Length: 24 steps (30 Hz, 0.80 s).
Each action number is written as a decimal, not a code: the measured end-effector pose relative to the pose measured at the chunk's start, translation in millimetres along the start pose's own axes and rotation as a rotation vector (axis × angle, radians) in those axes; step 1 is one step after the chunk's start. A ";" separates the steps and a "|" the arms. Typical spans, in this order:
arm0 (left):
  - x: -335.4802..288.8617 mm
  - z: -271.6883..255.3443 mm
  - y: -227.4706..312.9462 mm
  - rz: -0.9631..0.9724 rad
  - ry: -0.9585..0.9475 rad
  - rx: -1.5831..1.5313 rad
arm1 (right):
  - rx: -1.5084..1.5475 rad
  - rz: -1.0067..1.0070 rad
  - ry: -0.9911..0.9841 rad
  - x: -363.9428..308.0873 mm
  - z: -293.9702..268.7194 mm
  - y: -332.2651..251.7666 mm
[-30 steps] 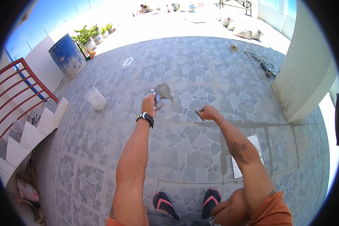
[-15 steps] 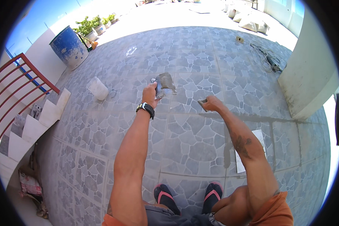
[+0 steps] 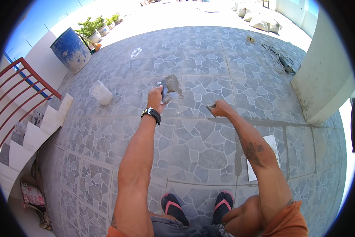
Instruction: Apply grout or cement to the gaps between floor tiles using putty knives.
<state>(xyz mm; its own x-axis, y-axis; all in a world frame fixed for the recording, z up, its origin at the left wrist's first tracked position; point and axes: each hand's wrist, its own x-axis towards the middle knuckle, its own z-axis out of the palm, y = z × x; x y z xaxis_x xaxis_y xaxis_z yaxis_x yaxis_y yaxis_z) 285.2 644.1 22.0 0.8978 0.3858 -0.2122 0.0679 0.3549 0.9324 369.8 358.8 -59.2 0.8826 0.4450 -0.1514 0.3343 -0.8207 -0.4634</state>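
Note:
My left hand [image 3: 155,99] is closed round the edge of a small flat plate [image 3: 169,96] that bears a lump of wet grey grout [image 3: 172,83]. To its right, my right hand [image 3: 222,108] grips a small, flat grey scraper [image 3: 210,106], its blade pointing left; the fingers hide most of it. Both hands are held out over the stone-patterned tile floor [image 3: 203,154], apart from each other. Dark, wet-looking grout [image 3: 260,123] fills joints to the right of and below my right hand. Paler joints run between the tiles ahead.
A white sheet [image 3: 271,143] lies partly behind my right forearm. Left stand a whitish container [image 3: 101,93], a blue drum [image 3: 70,49] and steps with a red railing [image 3: 39,76]. At right are a pillar [image 3: 323,75] and a corded power tool [image 3: 285,65]. White sacks [image 3: 262,21] lie beyond.
Almost nothing differs. Both hands have shifted very slightly left in the picture, along with the surroundings, and still hold the plate and the scraper.

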 end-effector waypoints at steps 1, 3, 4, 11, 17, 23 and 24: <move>-0.6 1.9 -0.4 0.014 -0.014 0.009 | 0.004 0.008 -0.002 1.2 0.7 2.8; -0.2 -0.3 -0.7 0.028 -0.022 0.020 | 0.011 0.013 -0.008 3.1 3.3 2.3; 1.3 -1.0 -0.2 0.016 -0.012 0.023 | 0.008 0.013 -0.022 5.1 3.5 2.6; 9.1 -5.4 -1.4 0.009 -0.028 0.025 | -0.006 0.008 -0.043 8.4 4.1 3.4; 14.8 -9.6 -5.8 0.014 -0.029 -0.025 | -0.027 -0.005 -0.024 9.3 5.7 5.3; 14.0 -11.7 -6.1 0.017 -0.015 -0.028 | -0.025 0.021 -0.009 3.4 4.2 -1.5; 13.0 -10.8 -5.5 0.015 -0.015 -0.029 | -0.025 0.022 -0.011 2.7 3.9 -1.2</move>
<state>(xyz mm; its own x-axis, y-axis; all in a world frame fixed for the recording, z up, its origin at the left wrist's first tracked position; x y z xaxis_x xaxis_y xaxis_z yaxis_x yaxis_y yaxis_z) 291.7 656.4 11.0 0.9050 0.3785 -0.1941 0.0424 0.3737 0.9266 370.5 362.4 -62.4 0.8862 0.4306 -0.1711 0.3231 -0.8389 -0.4380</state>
